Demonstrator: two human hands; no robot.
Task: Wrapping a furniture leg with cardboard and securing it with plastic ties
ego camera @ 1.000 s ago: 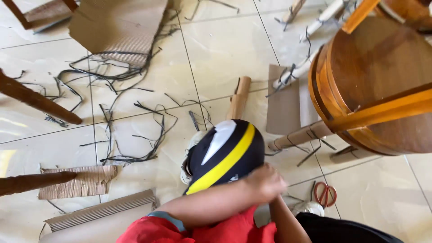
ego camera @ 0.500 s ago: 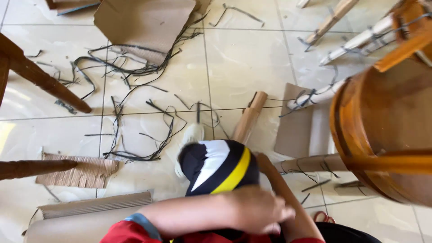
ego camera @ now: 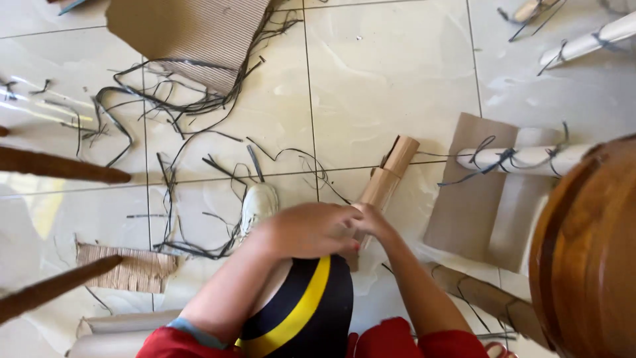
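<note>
My left hand (ego camera: pixel 308 229) and my right hand (ego camera: pixel 372 220) meet just above my knee, which is covered by black shorts with a yellow stripe (ego camera: pixel 301 308). Both hands close around the near end of a brown cardboard-wrapped stick (ego camera: pixel 391 171) that lies on the tiled floor and points away to the upper right. The fingers hide the stick's near end. My white shoe (ego camera: pixel 258 204) rests on the floor just left of the hands.
A round wooden stool (ego camera: pixel 586 258) fills the right edge. Flat cardboard (ego camera: pixel 474 192) lies under a white wrapped leg tied with black strips (ego camera: pixel 523 158). Tangled black strips (ego camera: pixel 179 109), corrugated cardboard pieces (ego camera: pixel 192 30) and dark wooden legs (ego camera: pixel 63 166) lie to the left.
Both hands have moved forward from beside my body to the near end of the cardboard-wrapped stick. The view has shifted forward and the scissors have left the picture.
</note>
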